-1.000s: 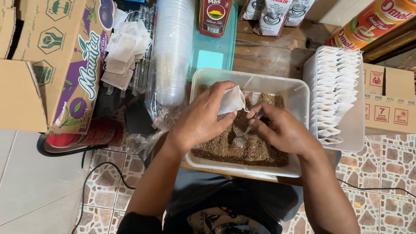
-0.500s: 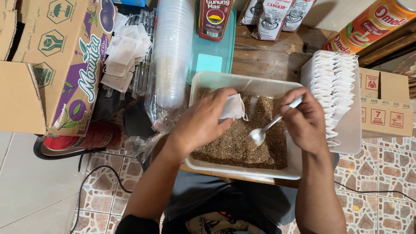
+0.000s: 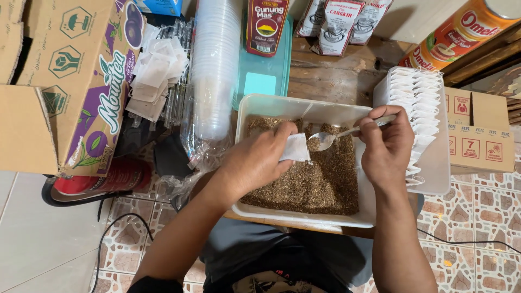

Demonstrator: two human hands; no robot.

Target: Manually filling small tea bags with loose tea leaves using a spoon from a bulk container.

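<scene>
On a patterned tile floor, the white tub (image 3: 255, 111) holds loose tea at frame centre. Left hand (image 3: 255, 163) pinches a small paper bag (image 3: 297, 147); right hand (image 3: 386, 146) fingers grip a loaded spoon (image 3: 331, 138) beside it. A tilt may spill leaves past the bag mouth.

**Spoon met sachet over the tub**

The left hand (image 3: 255, 163) pinched a small white filter bag (image 3: 296, 147) above the white tub (image 3: 304, 111) of brown loose leaves (dry, crumbly). At its three o'clock, the right hand (image 3: 386, 146) held a metal spoon (image 3: 347, 133), bowl just beside the bag.

A worn wooden table (image 3: 336, 76) stands on patterned floor tiles (image 3: 472, 217), with plain pale tiles (image 3: 32, 233) alongside.
</scene>
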